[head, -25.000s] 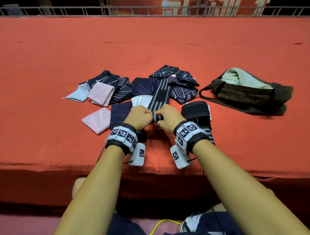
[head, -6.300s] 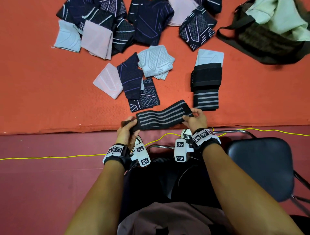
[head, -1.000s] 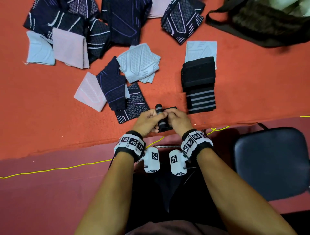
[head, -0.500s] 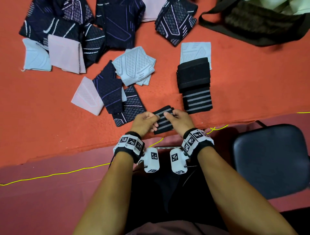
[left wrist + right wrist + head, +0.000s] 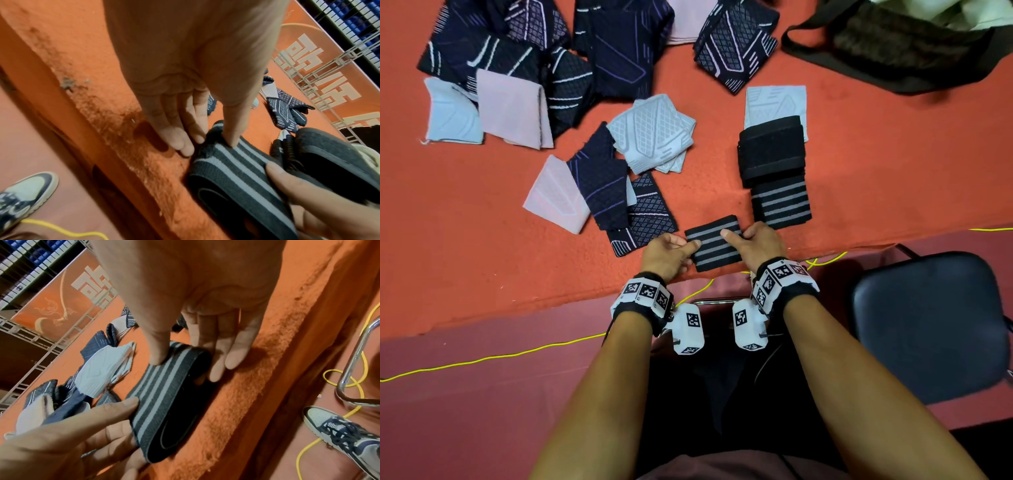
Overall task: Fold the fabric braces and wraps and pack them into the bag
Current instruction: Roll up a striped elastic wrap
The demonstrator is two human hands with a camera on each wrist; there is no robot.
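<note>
A folded black wrap with grey stripes lies flat at the front edge of the orange carpeted platform. My left hand pinches its left end, thumb on top. My right hand pinches its right end the same way. Just behind the right hand sits a stack of folded wraps on a pale brace. The dark bag lies open at the far right with light cloth inside.
Several navy patterned and pale braces are scattered across the platform's left and middle. A dark chair seat stands to my right on the floor, its chrome frame near my shoe. A yellow cable runs along the floor.
A second ago the striped wrap was bunched upright between my hands. Now it lies flattened on the carpet edge, and my hands have spread to its two ends.
</note>
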